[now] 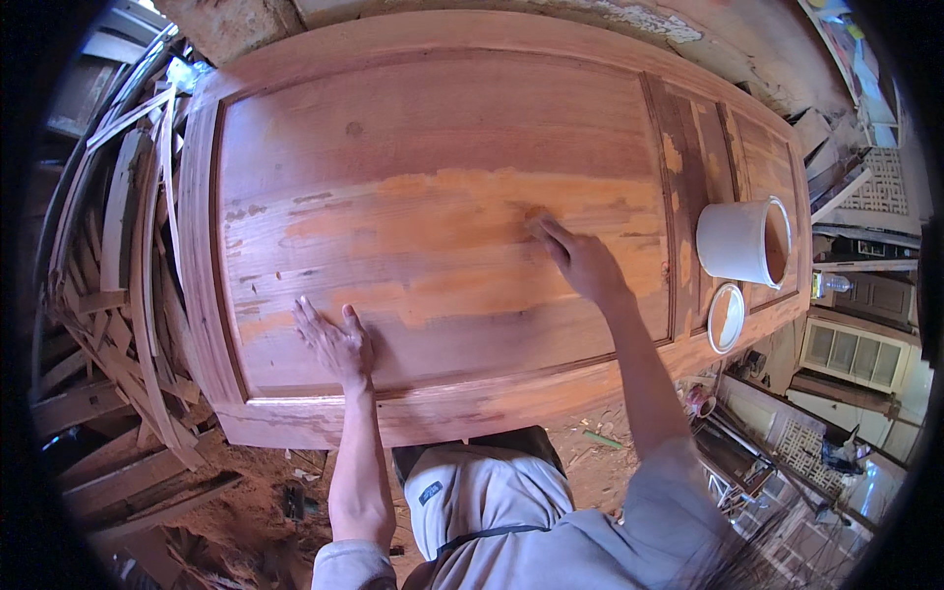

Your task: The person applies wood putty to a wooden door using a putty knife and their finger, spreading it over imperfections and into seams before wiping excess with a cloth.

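A large reddish wooden door [442, 118] lies flat in front of me, its broad panel smeared with orange filler [442, 211] across the middle. My left hand [337, 339] rests palm down on the lower left of that panel, fingers spread, holding nothing. My right hand [580, 261] is closed and presses down at the right part of the filler. Between its fingers is a small orange-brown piece [536, 216]; most of it is hidden, and its kind does not show.
On the door's right part stand a white bucket [730, 243] with orange matter inside and a round white lid [726, 319]. Wooden strips [123, 216] are stacked at the left. A wall [728, 59] runs behind the door. Framed panels [855, 354] lean at the right.
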Demonstrator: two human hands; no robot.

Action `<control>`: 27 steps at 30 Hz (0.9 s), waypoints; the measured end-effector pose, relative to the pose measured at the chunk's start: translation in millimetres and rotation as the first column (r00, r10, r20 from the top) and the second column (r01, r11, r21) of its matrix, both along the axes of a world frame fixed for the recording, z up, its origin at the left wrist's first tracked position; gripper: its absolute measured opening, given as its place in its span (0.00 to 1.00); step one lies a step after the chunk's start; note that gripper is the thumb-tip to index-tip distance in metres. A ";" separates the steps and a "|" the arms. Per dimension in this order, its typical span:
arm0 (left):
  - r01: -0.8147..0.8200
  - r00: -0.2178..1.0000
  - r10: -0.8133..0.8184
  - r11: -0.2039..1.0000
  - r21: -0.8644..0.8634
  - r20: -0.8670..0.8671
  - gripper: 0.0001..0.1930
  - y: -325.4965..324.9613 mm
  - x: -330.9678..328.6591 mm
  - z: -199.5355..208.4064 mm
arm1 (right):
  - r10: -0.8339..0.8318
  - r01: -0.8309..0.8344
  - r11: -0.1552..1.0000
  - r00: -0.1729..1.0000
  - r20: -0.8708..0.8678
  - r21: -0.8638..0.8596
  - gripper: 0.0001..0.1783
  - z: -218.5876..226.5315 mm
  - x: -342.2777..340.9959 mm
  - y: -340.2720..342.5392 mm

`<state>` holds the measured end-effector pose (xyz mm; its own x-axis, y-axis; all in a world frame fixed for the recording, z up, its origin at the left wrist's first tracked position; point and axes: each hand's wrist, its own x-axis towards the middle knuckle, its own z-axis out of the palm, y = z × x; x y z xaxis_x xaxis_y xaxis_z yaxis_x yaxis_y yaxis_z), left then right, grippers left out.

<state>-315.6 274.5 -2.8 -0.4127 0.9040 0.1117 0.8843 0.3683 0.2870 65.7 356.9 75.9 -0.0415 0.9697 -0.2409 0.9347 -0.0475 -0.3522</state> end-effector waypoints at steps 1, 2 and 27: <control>0.004 1.000 -0.004 1.000 0.005 -0.004 0.38 1.0 2.1 -2.1 | 0.150 -0.147 0.988 0.986 0.070 -0.044 0.18 11.1 -1.0 17.1; 0.005 1.000 -0.005 1.000 0.012 -0.018 0.38 2.6 1.7 -3.4 | 0.157 -0.155 0.987 0.986 0.063 -0.046 0.18 14.3 -0.9 30.9; 0.005 1.000 -0.006 0.999 -0.035 -0.024 0.40 6.3 6.6 1.6 | -0.297 0.310 0.947 0.943 -0.149 0.076 0.26 -40.9 -59.0 -58.5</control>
